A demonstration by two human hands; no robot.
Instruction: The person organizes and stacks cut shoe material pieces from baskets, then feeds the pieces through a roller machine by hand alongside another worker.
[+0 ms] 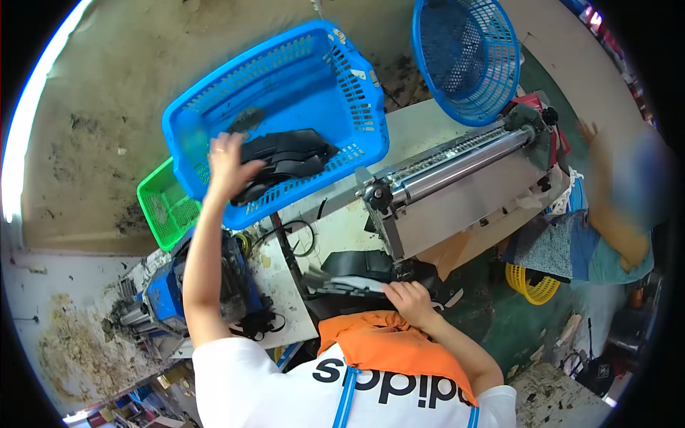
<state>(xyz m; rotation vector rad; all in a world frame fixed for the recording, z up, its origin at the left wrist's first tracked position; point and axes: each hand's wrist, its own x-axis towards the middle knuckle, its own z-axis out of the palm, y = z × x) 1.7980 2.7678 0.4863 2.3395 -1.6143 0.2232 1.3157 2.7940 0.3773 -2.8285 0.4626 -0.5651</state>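
Pieces [289,153] lie in a basket [285,93] left of the roller machine [467,165], apparently partly on the table [287,294].

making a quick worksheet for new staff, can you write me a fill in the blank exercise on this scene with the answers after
1. The person's ____ hand is at the black pieces.
2. Those pieces lie in a large rectangular basket coloured ____.
3. The small basket next to it is ____.
4. The fabric worn over the white shirt is ____.

Missing words: left; blue; green; orange.
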